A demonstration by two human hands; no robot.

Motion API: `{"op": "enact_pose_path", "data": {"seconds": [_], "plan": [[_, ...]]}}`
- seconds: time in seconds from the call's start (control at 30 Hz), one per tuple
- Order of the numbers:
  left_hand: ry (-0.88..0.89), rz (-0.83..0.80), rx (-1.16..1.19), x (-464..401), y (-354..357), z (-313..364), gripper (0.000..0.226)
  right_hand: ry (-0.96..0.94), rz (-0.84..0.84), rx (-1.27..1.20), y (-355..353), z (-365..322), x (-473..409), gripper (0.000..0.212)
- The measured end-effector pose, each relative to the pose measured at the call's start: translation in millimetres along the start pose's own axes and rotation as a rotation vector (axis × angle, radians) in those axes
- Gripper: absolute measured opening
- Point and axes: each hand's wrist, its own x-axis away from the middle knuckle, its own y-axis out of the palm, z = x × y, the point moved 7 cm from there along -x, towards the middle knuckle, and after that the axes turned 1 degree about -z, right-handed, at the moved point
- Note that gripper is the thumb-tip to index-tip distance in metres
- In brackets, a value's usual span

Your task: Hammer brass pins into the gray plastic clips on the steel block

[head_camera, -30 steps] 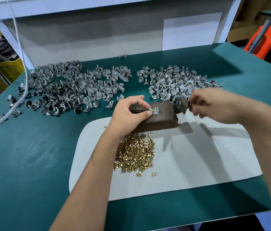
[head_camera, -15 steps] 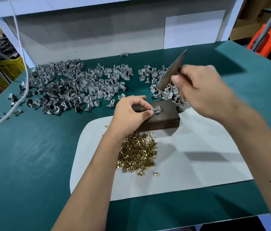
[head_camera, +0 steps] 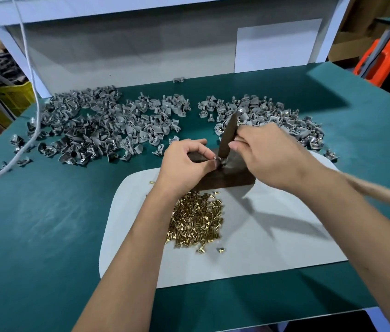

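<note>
At a green-covered tabletop [head_camera: 45, 236], a person's left hand [head_camera: 184, 164] pinches a small gray plastic clip [head_camera: 220, 161] against the top of a dark rectangular steel block [head_camera: 227, 180], its grip narrow, thumb and forefinger closed on the part; the right hand [head_camera: 268, 154] wraps its grip around a dark, flat metal striking tool [head_camera: 228, 135], whose lower end meets the clip while its upper end tilts away toward the far pile; the brass pin being driven is too small and too hidden by the fingertips to make out; the block rests at the far edge of a pale rounded mat [head_camera: 273, 248], with a heap of loose brass pins [head_camera: 196, 221] just in front of it; a broad scatter of gray clips [head_camera: 107, 125] lies to the far left and a second heap of gray clips [head_camera: 273, 118] to the far right, partly behind the tool; a white cable [head_camera: 31, 75] trails over the left pile; done well, this step seemingly calls for the clip seated flat on the block, the pin kept upright in its hole, and short, square blows landing on the pin head alone; the pinching fingertips sit very near the point of impact, so a glancing blow risks bruising them or tipping the pin and marring the plastic.
</note>
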Motion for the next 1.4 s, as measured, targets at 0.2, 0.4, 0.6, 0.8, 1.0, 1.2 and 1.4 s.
{"op": "enact_pose_path", "data": {"seconds": [0.2, 0.4, 0.6, 0.8, 1.0, 1.2, 1.4], "plan": [[0.005, 0.003, -0.001, -1, 0, 0, 0.014, -0.031, 0.274, -0.118, -25, -2, 8, 0.021], [0.012, 0.001, 0.0, -1, 0, -1, 0.011, -0.009, 0.053, 0.015, -7, -1, 1, 0.019], [0.013, 0.015, -0.012, -3, 0, -3, 0.013, 0.044, 0.379, -0.186, -35, 3, 8, 0.026], [-0.005, 0.015, 0.017, -1, 0, -3, 0.016, 0.026, 0.008, 0.092, -15, -16, -2, 0.022], [-0.021, 0.019, 0.02, -2, 0, -5, 0.016, 0.058, 0.104, -0.013, -8, -17, 6, 0.017], [-0.029, 0.01, 0.012, -1, 1, -4, 0.011, 0.055, 0.17, 0.02, -30, -9, 2, 0.022], [-0.023, 0.018, 0.009, -2, 0, -5, 0.012, 0.088, -0.062, 0.091, -4, -15, 3, 0.02]]}}
